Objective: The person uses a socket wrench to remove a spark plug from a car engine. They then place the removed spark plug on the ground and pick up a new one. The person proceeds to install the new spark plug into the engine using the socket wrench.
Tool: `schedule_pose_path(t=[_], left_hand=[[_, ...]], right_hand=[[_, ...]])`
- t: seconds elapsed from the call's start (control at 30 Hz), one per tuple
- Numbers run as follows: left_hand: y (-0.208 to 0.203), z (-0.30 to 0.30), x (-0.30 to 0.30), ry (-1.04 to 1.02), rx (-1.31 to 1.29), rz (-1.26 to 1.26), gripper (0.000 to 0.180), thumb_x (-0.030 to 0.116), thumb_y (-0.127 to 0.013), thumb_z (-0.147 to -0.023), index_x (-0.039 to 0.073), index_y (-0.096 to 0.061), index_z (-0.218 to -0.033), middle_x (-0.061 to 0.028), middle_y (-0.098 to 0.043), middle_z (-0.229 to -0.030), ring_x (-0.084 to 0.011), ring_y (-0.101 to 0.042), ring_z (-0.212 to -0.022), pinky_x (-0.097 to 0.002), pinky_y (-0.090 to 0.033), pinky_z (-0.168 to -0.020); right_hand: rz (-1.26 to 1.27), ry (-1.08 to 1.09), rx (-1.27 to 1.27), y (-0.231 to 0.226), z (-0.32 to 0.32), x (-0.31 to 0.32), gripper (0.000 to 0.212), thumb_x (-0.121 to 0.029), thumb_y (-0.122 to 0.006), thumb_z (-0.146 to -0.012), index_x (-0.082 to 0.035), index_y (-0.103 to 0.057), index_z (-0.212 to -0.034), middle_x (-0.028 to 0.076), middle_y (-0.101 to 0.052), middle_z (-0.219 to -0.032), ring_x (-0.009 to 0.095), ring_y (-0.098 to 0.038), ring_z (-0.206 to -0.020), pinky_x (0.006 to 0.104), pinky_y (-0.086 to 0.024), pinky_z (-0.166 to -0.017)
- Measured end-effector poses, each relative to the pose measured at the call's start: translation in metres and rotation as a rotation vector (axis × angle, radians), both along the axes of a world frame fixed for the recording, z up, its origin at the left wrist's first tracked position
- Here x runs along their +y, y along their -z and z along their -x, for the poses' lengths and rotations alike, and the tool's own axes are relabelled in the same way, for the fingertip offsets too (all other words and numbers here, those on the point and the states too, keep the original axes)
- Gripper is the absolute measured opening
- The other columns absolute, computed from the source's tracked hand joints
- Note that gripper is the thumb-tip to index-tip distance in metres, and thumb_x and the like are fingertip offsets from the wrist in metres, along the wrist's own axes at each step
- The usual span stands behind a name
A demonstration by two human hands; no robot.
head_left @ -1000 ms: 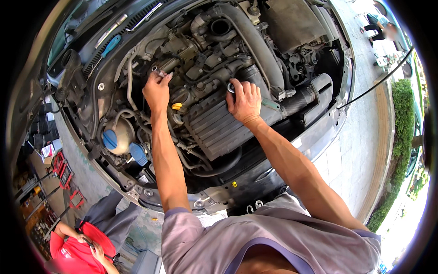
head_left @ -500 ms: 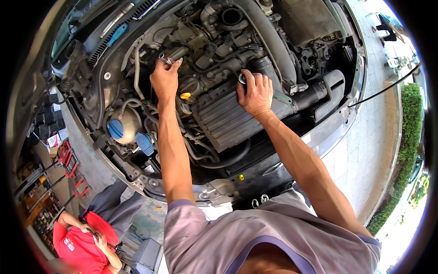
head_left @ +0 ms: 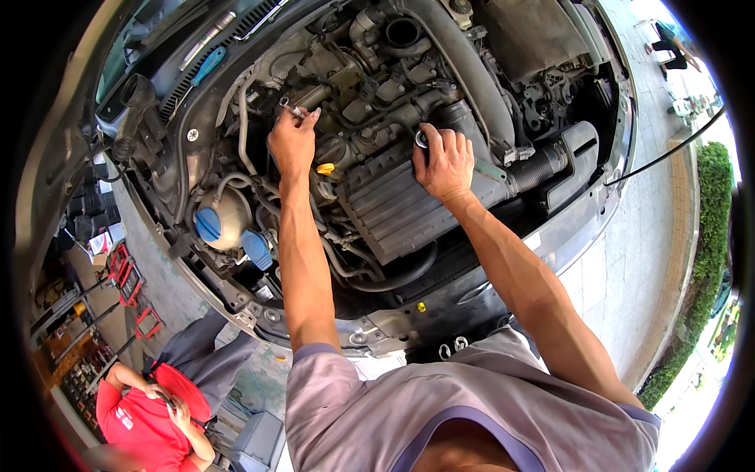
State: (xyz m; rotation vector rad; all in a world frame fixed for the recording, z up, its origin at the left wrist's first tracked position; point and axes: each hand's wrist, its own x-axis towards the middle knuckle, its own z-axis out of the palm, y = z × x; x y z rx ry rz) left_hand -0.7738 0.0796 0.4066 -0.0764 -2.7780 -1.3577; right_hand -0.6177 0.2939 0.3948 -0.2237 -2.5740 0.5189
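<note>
near the front edge of the engine bay [head_left: 397, 324] sits a black ribbed cover [head_left: 393, 216]; at its far edge the right hand [head_left: 446, 164] rests, fingers curled, thumb and forefinger closed about a round metal piece [head_left: 422, 139] (partly hidden). farther in, toward the bay's left edge, the left hand [head_left: 292, 147] pinches a small silver tool [head_left: 292, 108]. beyond, by the far left edge, lies a blue-handled screwdriver [head_left: 208, 65].
</note>
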Motion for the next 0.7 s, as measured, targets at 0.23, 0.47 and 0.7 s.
schedule_pose_path(t=[0.23, 0.47, 0.7], left_hand=[[-0.007, 0.002, 0.0, 0.044, 0.097, 0.336, 0.046, 0.044, -0.077, -0.078, 0.001, -0.065, -0.087, -0.0153, -0.067, -0.087, -0.0288, -0.065, -0.08, -0.0382, -0.048, -0.071], [-0.005, 0.003, -0.002, 0.096, -0.101, -0.065, 0.016, 0.014, -0.07, -0.086, 0.0, -0.065, -0.091, -0.0116, -0.071, -0.092, -0.0161, -0.068, -0.085, -0.0292, -0.05, -0.074], [-0.007, -0.002, 0.004, -0.061, 0.294, 0.453, 0.042, 0.044, -0.072, -0.082, 0.002, -0.068, -0.091, -0.0126, -0.069, -0.084, -0.0309, -0.066, -0.078, -0.0376, -0.05, -0.073]], right_hand=[[0.003, 0.002, -0.002, 0.001, -0.001, 0.001, 0.042, -0.017, -0.071, -0.072, -0.013, -0.059, -0.111, 0.01, -0.055, -0.089, 0.029, -0.052, -0.079, 0.039, -0.041, -0.069], [0.005, -0.006, 0.019, 0.003, 0.001, 0.001, 0.041, -0.017, -0.07, -0.072, -0.013, -0.058, -0.111, 0.009, -0.054, -0.088, 0.029, -0.052, -0.079, 0.0389, -0.04, -0.068], [0.025, -0.011, -0.052, -0.001, -0.004, 0.001, 0.043, -0.02, -0.068, -0.076, -0.012, -0.058, -0.118, 0.008, -0.056, -0.094, 0.028, -0.053, -0.083, 0.0385, -0.041, -0.074]])
